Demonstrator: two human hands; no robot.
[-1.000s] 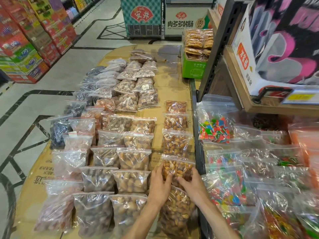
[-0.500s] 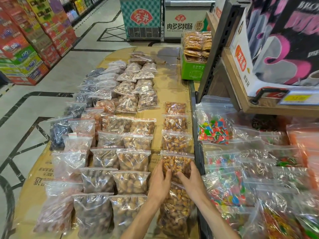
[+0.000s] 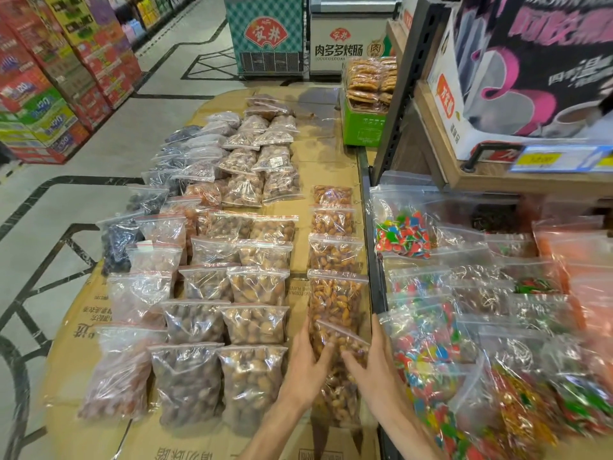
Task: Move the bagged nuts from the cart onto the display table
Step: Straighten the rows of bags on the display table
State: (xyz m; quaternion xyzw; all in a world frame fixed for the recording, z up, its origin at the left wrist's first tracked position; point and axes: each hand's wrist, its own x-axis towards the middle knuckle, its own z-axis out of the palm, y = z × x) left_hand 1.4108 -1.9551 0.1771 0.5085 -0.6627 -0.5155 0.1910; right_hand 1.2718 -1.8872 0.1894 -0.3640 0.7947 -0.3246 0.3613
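Clear zip bags of nuts lie in rows on the cardboard-covered display table (image 3: 300,295). The right-hand column holds several bags of orange-brown nuts, such as one bag (image 3: 335,293) in mid-column. The nearest bag of nuts (image 3: 340,340) in that column lies slightly askew at the table's near end. My left hand (image 3: 305,366) holds its left side with the thumb on top. My right hand (image 3: 374,363) holds its right side, thumb also on top. The cart is out of view.
Right of the table, past a dark metal edge (image 3: 373,277), lie bags of coloured candy (image 3: 403,234). Above them hangs a wooden shelf (image 3: 471,180) with boxes. A green crate of biscuits (image 3: 363,124) stands at the table's far end. Stacked cartons (image 3: 43,104) line the aisle on the left.
Both hands have drawn back toward me, from the bag further up the right column to the nearest bag, which they now hold by its sides.
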